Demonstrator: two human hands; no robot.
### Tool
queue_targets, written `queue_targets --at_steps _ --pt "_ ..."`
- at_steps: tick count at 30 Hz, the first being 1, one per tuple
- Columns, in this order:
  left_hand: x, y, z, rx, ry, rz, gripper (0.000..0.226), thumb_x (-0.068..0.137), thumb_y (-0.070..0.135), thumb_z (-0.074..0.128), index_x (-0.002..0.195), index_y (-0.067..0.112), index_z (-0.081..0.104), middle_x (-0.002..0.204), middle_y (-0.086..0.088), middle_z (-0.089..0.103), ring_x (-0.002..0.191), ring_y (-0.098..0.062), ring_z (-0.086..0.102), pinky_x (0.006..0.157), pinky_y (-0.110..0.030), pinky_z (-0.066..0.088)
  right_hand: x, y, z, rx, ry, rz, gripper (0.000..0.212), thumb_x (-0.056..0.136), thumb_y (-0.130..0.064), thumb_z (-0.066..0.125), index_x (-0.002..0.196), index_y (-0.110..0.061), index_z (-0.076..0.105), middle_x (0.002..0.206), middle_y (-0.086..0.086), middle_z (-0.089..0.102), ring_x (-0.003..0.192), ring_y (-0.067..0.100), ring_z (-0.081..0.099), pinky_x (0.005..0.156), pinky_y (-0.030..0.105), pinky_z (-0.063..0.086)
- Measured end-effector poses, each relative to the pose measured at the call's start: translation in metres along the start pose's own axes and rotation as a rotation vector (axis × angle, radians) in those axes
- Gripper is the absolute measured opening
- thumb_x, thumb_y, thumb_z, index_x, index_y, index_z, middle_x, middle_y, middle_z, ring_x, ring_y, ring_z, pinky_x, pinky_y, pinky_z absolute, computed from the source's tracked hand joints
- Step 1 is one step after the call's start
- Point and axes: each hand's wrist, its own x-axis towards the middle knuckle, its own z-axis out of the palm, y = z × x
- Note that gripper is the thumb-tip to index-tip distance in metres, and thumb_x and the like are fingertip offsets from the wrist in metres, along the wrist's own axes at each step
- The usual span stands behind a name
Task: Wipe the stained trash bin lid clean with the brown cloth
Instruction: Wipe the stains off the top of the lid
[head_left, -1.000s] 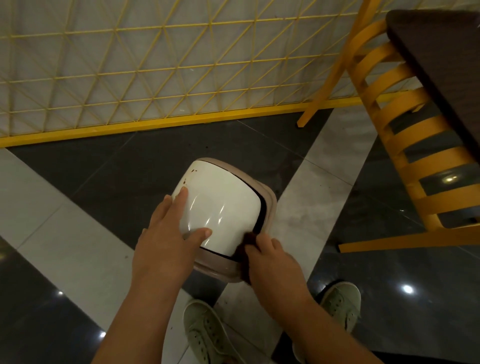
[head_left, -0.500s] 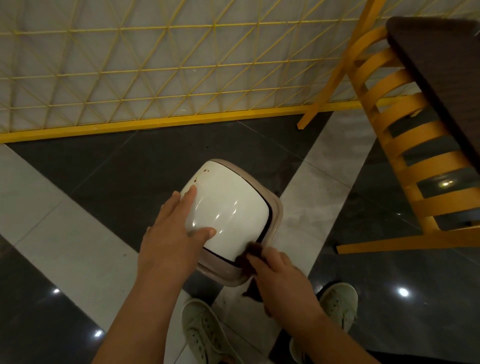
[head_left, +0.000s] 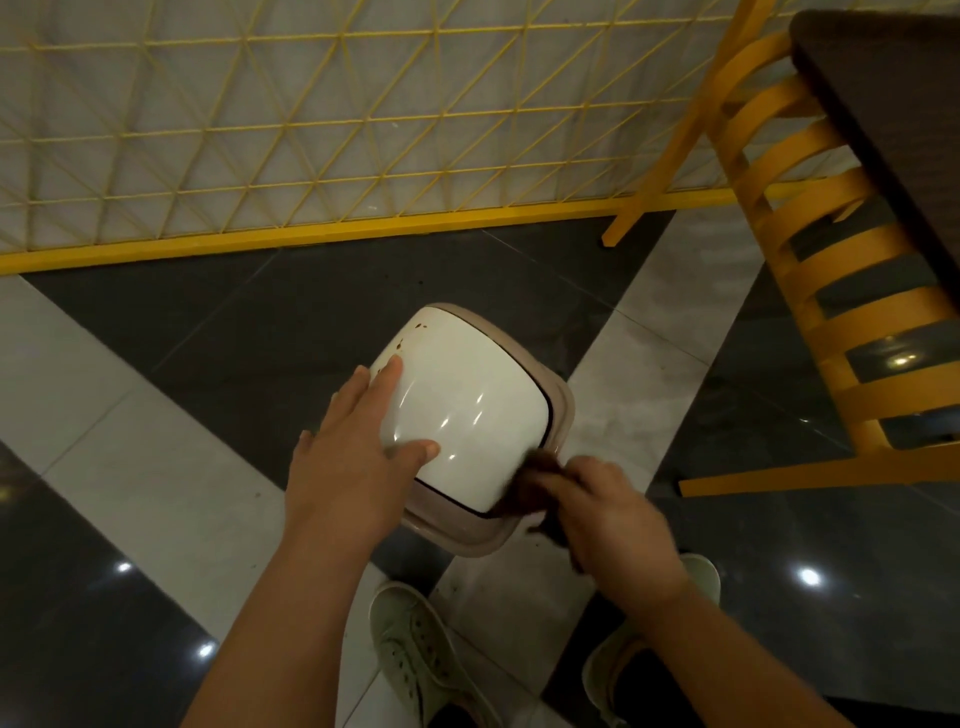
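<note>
A small trash bin stands on the floor below me, with a glossy white swing lid set in a taupe rim. Brown stains dot the lid's far left corner. My left hand lies flat on the lid's left side, fingers spread, index finger near the stains. My right hand is closed on the brown cloth and presses it against the lid's near right corner and rim. Most of the cloth is hidden under that hand.
A yellow lattice fence with a yellow base bar runs along the far side. A yellow slatted chair and a dark table stand to the right. My two pale shoes are just below the bin on the grey and white tiled floor.
My right hand with the cloth has slid rightward along the lid's near edge to its right corner. The left hand has stayed pressed on the lid.
</note>
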Motion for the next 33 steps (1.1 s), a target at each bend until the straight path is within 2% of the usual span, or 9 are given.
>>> queue_targets --at_steps 5,8,10,13,16,19,26,29,33 --pt "0.001 -0.001 -0.005 0.08 -0.014 0.048 0.083 0.091 0.045 0.055 0.151 0.043 -0.002 0.163 0.007 -0.003 0.15 -0.023 0.0 0.117 -0.052 -0.008 0.033 0.023 -0.041 0.264 0.325 0.501 0.035 0.093 -0.014 0.054 0.128 -0.019 0.057 0.104 -0.007 0.045 0.09 0.01 0.05 0.078 0.018 0.04" --pt "0.001 -0.003 -0.006 0.14 0.02 0.055 0.092 0.087 0.055 0.055 0.149 0.043 -0.012 0.162 0.006 -0.013 0.149 -0.028 -0.01 0.115 -0.056 -0.011 0.056 0.007 -0.053 0.339 0.302 0.382 0.035 0.094 -0.017 0.053 0.129 -0.024 0.056 0.115 -0.009 0.047 0.101 0.004 0.046 0.085 0.01 0.036" --pt "-0.003 -0.005 -0.01 0.08 0.063 -0.001 0.109 0.077 0.063 0.061 0.147 0.043 -0.02 0.162 0.004 -0.017 0.149 -0.03 -0.01 0.115 -0.056 -0.008 0.071 -0.004 -0.053 0.355 0.293 0.325 0.035 0.095 -0.019 0.052 0.129 -0.025 0.056 0.122 -0.008 0.048 0.108 0.004 0.044 0.092 0.017 0.038" --pt "-0.016 -0.012 -0.013 -0.055 0.075 -0.144 0.122 0.065 0.063 0.073 0.151 0.038 -0.011 0.163 0.001 -0.005 0.149 -0.029 0.005 0.118 -0.056 0.01 0.089 -0.005 -0.049 0.329 0.289 0.355 0.035 0.096 -0.022 0.051 0.131 -0.024 0.055 0.127 -0.006 0.053 0.114 0.01 0.047 0.097 0.023 0.036" --pt "-0.028 -0.011 -0.009 -0.156 0.027 -0.242 0.108 0.064 0.059 0.078 0.148 0.028 0.019 0.151 -0.004 0.027 0.132 -0.028 0.04 0.105 -0.05 0.04 0.097 -0.006 -0.044 0.333 0.136 0.389 0.035 0.096 -0.028 0.05 0.131 -0.026 0.053 0.123 -0.007 0.055 0.113 0.013 0.05 0.096 0.026 0.038" --pt "-0.03 -0.006 -0.007 -0.201 0.063 -0.233 0.084 0.075 0.044 0.076 0.142 0.022 0.03 0.138 -0.004 0.042 0.119 -0.025 0.05 0.095 -0.044 0.045 0.093 -0.009 -0.043 0.44 0.028 0.473 0.036 0.096 -0.033 0.049 0.132 -0.028 0.051 0.115 -0.011 0.053 0.104 0.011 0.052 0.091 0.027 0.043" --pt "-0.021 -0.009 -0.018 -0.469 0.181 -0.251 0.085 0.081 0.012 0.074 0.149 0.024 0.024 0.142 -0.006 0.049 0.126 -0.026 0.05 0.102 -0.043 0.041 0.044 -0.016 -0.038 0.535 0.047 0.484 0.025 0.094 -0.026 0.054 0.119 -0.027 0.058 0.107 -0.007 0.057 0.095 0.011 0.058 0.082 0.029 0.052" --pt "-0.016 -0.017 -0.018 -0.509 0.284 -0.233 0.071 0.085 0.011 0.07 0.143 0.029 0.034 0.141 -0.002 0.048 0.122 -0.022 0.052 0.099 -0.042 0.044 0.018 -0.024 -0.031 0.548 0.031 0.384 0.023 0.092 -0.018 0.058 0.109 -0.033 0.059 0.104 -0.013 0.058 0.095 0.0 0.056 0.08 0.013 0.043" --pt "-0.013 -0.023 -0.015 -0.418 0.323 -0.124 0.053 0.087 0.017 0.066 0.132 0.034 0.046 0.144 0.001 0.04 0.123 -0.022 0.049 0.096 -0.037 0.043 0.003 -0.026 -0.03 0.498 0.07 0.266 0.043 0.087 -0.008 0.062 0.108 -0.045 0.056 0.11 -0.022 0.056 0.105 -0.009 0.051 0.086 0.006 0.038"
